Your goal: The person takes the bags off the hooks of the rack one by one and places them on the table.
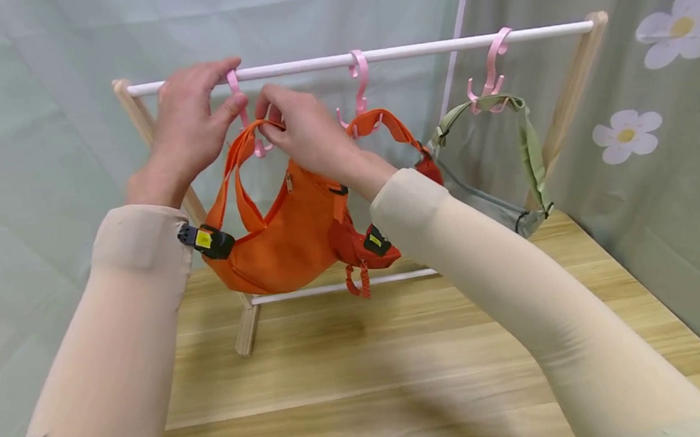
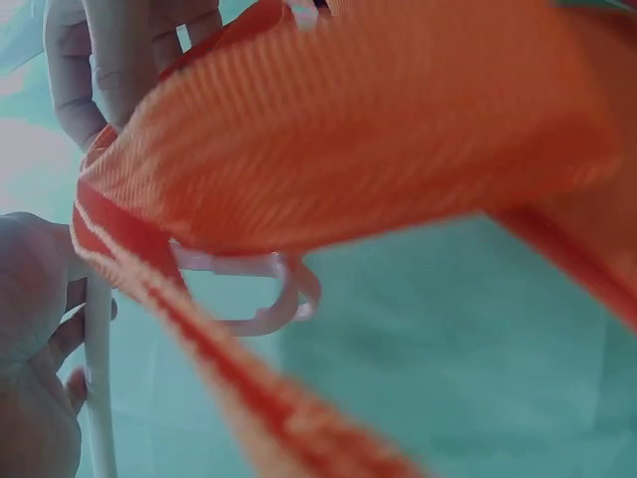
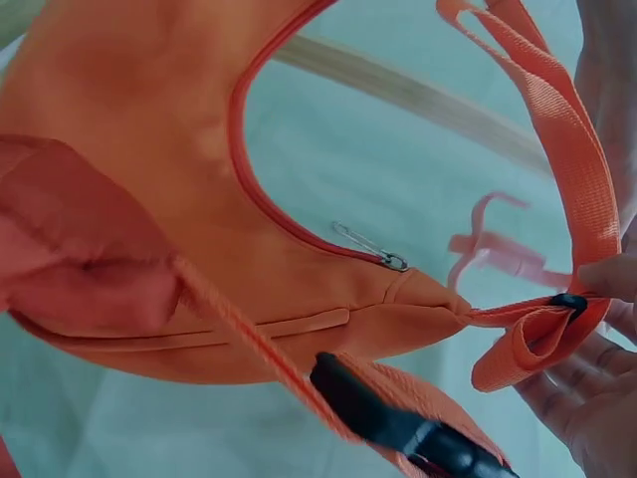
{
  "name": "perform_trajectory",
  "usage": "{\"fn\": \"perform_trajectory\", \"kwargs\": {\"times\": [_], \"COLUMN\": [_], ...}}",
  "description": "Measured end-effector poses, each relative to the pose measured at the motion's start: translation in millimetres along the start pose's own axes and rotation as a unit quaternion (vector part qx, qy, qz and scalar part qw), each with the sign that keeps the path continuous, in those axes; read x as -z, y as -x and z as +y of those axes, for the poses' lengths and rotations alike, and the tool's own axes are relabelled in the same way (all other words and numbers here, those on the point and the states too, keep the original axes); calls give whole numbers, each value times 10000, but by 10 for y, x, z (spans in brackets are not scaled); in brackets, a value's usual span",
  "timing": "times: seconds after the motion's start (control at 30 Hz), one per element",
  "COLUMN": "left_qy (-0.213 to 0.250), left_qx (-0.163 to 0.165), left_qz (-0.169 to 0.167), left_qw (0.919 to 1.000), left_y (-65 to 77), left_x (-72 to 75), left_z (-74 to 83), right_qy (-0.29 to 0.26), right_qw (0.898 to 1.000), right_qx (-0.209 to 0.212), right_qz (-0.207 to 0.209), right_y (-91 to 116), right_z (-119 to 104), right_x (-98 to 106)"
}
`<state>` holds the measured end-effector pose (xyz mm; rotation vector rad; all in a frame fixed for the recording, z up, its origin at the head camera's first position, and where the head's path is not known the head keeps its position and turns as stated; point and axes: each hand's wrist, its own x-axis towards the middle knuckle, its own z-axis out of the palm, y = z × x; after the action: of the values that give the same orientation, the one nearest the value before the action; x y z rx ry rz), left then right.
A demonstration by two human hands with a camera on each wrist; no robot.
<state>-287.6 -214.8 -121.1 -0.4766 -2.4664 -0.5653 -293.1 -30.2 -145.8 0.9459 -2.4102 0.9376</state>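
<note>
An orange bag hangs tilted in front of the rack's left end. My right hand pinches its orange strap between thumb and fingers, close beside the left pink hook. My left hand reaches up to the white rod and holds that hook near its top, thumb on the shank. The hook's lower prongs show just behind the strap. In the right wrist view, a strap loop with a black slider lies at the pinching fingers. A black buckle dangles near my left sleeve.
A red pouch-like bag hangs behind the orange one, its orange strap over the middle pink hook. On the right pink hook hangs a grey-green bag. The wooden-legged rack stands on a wood-grain table, before pale curtains.
</note>
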Motion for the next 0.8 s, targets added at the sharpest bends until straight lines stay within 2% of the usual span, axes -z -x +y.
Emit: {"fn": "perform_trajectory", "kwargs": {"times": [0.13,0.23,0.33,0.43,0.5,0.57,0.67,0.73,0.8], "left_qy": [56,245,526,893,1119,1266,1434,1324,1193], "left_qx": [-76,-97,-196,-284,-259,-141,176,452,603], "left_qz": [-161,-85,183,435,414,76,-920,-1505,-1752], "left_qw": [9998,9996,9983,9946,9925,9918,9852,9787,9754], "left_y": [38,140,314,547,734,953,1286,1478,1612], "left_x": [24,59,93,117,130,143,113,43,-76], "left_z": [-5,-15,-48,-97,-147,-223,-379,-483,-577], "right_qy": [-46,-35,-103,-168,-160,-91,-24,-17,-41], "right_qw": [9999,9998,9998,9998,9998,9999,10000,10000,10000], "right_qx": [141,182,136,56,20,5,-16,-20,-26], "right_qz": [-5,-11,-62,-80,-72,-56,-47,-41,-26], "right_y": [44,58,64,72,76,76,74,72,72], "right_z": [24,25,4,-22,-39,-61,-94,-112,-117], "right_x": [-9,-18,-21,-16,-12,-12,-14,-16,-15]}}
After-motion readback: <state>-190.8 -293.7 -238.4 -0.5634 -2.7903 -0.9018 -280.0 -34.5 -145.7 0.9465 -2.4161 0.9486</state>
